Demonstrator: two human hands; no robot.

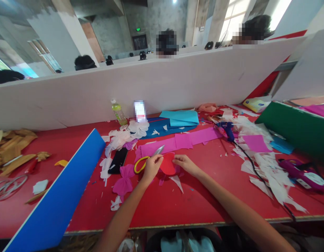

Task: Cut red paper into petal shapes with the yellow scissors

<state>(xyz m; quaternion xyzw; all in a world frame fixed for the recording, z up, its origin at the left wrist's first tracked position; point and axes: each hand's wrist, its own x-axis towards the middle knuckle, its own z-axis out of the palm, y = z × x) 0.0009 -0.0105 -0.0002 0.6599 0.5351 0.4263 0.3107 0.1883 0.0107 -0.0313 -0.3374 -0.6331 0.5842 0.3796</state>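
A rounded red paper piece (168, 165) is held up between my two hands, just above the red table. My left hand (153, 166) pinches its left edge, and my right hand (186, 163) pinches the right edge. Scissors with yellow handles (140, 164) lie beside my left hand, partly hidden by it, their blades pointing away. Behind the red piece stretches a long magenta paper strip (164, 144). To the left are a magenta paper bow shape (124, 181) and a dark phone (118, 161). White scraps lie just below my hands.
A blue divider (64, 196) stands left and a green one (290, 134) right. Near the back wall are a bottle (119, 112), a lit phone (139, 111) and turquoise paper (183, 118). A blue glue gun (227, 130) with a black cord lies right, by white scraps (267, 164).
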